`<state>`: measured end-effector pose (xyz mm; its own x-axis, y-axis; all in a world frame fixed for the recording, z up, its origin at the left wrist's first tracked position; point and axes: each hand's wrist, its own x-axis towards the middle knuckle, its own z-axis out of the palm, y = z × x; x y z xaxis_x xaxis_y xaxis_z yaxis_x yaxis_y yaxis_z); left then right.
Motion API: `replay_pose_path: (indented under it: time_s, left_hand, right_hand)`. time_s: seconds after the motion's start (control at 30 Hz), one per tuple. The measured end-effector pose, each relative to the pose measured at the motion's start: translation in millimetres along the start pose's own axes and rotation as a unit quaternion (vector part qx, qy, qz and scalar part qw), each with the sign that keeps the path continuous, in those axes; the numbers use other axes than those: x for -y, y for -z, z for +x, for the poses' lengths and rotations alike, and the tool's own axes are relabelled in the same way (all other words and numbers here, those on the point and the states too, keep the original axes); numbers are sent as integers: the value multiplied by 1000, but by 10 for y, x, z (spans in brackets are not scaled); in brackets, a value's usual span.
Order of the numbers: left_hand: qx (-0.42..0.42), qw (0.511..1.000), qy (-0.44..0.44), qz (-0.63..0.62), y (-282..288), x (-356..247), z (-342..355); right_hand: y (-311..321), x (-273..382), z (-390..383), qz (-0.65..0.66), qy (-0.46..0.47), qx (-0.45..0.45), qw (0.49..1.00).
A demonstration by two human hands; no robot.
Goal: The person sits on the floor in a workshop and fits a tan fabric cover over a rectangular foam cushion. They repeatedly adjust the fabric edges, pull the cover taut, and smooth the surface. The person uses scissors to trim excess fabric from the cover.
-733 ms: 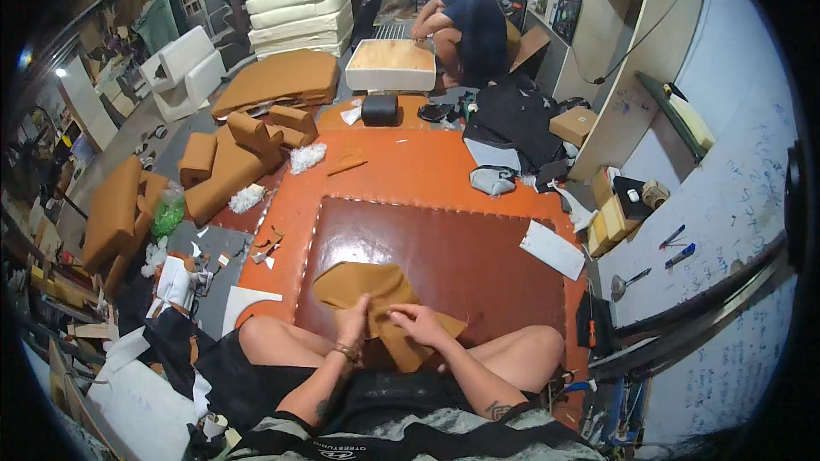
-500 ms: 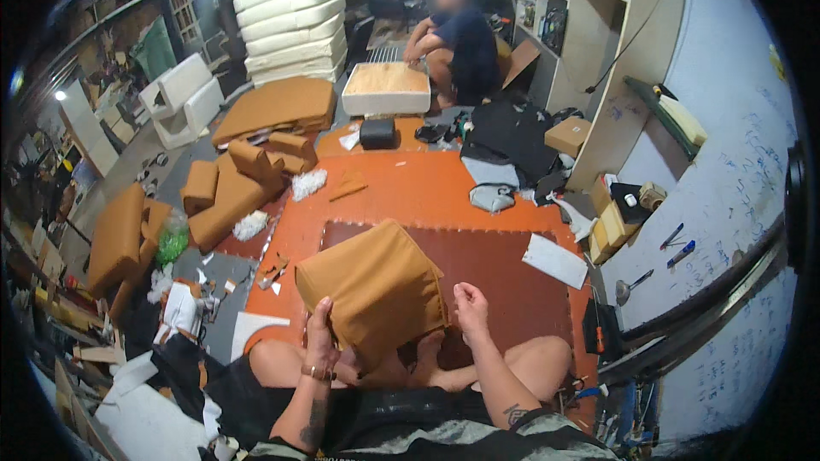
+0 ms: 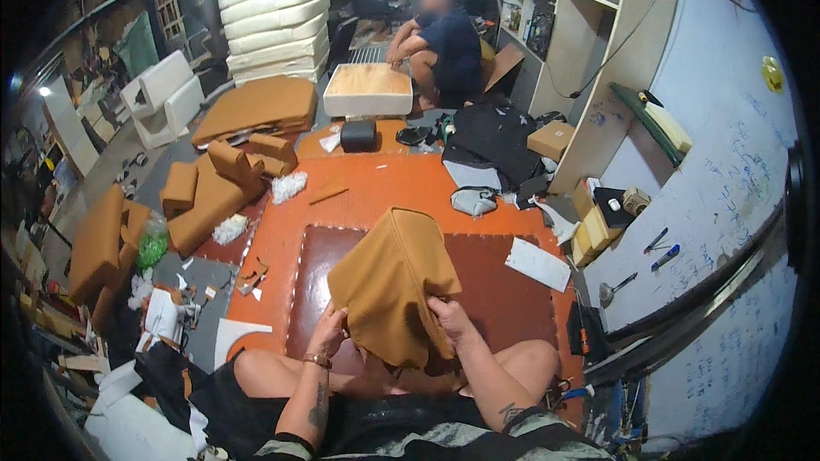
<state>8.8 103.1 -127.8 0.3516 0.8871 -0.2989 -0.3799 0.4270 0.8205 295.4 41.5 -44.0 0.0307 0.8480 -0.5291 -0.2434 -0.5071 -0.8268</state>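
Note:
A tan upholstery cover (image 3: 389, 277) with a stitched seam stands up in front of my crossed legs, its lower edge hanging in loose folds. Whether padding sits inside its top, I cannot tell. My left hand (image 3: 328, 331) grips the cover's lower left edge. On the opposite side, my right hand (image 3: 449, 318) pinches the cloth near the lower right edge. The fingertips of both hands are partly hidden by the fabric.
Orange and dark red mats (image 3: 316, 243) cover the floor ahead. Tan cushions (image 3: 218, 192) lie at the left, near a tall stack of white foam blocks (image 3: 278, 21). A person (image 3: 453, 43) crouches behind a foam-topped block (image 3: 369, 90). A white panel (image 3: 538, 265) lies at right.
My right hand has come from beside the cover to grip its right edge. The cover has turned and now stands more upright, with its lower part loose. The whole view has shifted slightly.

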Motion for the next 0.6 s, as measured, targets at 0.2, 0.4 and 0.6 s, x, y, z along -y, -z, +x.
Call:
replay_pose_path:
  time_s: [0.2, 0.4, 0.6]
  left_hand:
    - [44, 859, -170, 481, 198, 1085, 385]
    - [112, 882, 65, 453, -434, 828, 384]
    - [4, 910, 162, 382, 551, 785, 454]
  right_hand:
    - [61, -1300, 897, -190, 231, -154, 942]
    - [171, -1909, 1247, -418, 226, -74, 877]
    - [-272, -1240, 876, -542, 108, -34, 833]
